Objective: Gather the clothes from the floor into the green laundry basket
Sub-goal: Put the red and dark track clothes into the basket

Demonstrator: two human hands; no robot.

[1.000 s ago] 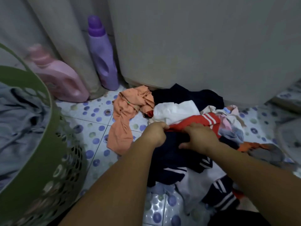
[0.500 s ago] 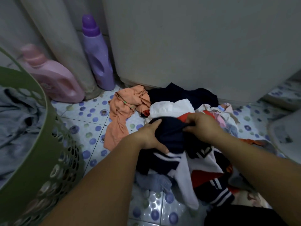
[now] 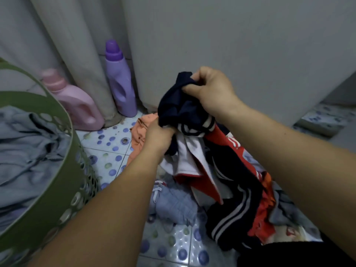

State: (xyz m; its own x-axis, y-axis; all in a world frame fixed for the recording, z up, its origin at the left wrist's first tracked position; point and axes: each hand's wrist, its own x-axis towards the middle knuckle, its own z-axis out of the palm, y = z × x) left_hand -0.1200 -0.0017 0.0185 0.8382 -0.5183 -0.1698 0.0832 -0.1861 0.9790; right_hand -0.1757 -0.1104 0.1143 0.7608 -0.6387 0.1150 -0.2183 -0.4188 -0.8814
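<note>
Both hands hold up a bundle of clothes (image 3: 194,135) above the floor: navy, white and red striped garments hanging down. My right hand (image 3: 210,91) grips the navy top of the bundle. My left hand (image 3: 158,137) grips it lower down, under the navy fold. An orange garment (image 3: 137,135) lies on the tiles behind my left hand, and a light blue garment (image 3: 173,207) lies on the floor below the bundle. The green laundry basket (image 3: 57,170) stands at the left with grey clothes (image 3: 25,151) inside.
A pink detergent bottle (image 3: 77,106) and a purple bottle (image 3: 119,81) stand by the curtain (image 3: 77,45) at the back. A large grey appliance wall (image 3: 240,45) fills the back right. The floor is dotted tile (image 3: 107,151).
Both hands have lifted the navy, white and red clothes off the floor pile, raising them well above the tiles. A light blue garment is now uncovered below.
</note>
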